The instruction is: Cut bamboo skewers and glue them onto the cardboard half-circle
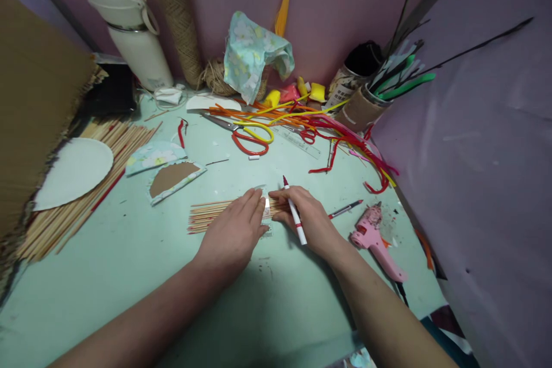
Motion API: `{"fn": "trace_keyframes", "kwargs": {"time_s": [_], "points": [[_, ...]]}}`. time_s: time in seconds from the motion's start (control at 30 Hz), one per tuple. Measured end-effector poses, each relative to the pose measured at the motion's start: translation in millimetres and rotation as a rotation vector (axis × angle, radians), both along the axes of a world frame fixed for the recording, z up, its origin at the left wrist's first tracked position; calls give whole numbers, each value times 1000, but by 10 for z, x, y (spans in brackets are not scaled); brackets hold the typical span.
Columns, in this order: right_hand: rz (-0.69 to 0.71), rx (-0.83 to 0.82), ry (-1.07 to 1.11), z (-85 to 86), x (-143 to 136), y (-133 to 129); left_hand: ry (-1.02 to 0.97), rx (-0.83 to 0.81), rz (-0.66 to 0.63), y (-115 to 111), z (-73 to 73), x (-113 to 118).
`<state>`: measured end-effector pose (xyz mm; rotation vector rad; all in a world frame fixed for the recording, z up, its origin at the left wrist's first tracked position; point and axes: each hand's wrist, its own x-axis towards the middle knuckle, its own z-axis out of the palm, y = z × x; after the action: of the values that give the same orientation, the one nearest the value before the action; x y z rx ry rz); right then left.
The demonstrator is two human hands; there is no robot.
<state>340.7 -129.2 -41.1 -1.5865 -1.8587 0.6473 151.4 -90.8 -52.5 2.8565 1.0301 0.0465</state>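
Note:
A row of thin wooden sticks lies side by side across the middle of the table. My left hand rests on the sticks, its fingers stretched out and pressing down. Held in my right hand is a white marker with a dark red tip pointing away from me. The fingertips of that same hand touch the right end of the sticks. Between the two hands a clear strip crosses the row; whether it is a ruler or tape I cannot tell. My hands hide part of the sticks.
A pink glue gun and a pen lie at the right. Behind are scissors, colourful pipe cleaners and a twine spool. More sticks, a white oval and cardboard occupy the left.

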Motion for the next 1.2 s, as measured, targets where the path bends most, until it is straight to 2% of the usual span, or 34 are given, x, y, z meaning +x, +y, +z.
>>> {"fn": "trace_keyframes", "kwargs": {"time_s": [0.7, 1.2], "points": [[18, -31, 4, -37, 30, 19, -28, -37, -12, 12, 29, 1], [25, -23, -6, -26, 29, 20, -30, 8, 3, 1, 4, 1]]}}
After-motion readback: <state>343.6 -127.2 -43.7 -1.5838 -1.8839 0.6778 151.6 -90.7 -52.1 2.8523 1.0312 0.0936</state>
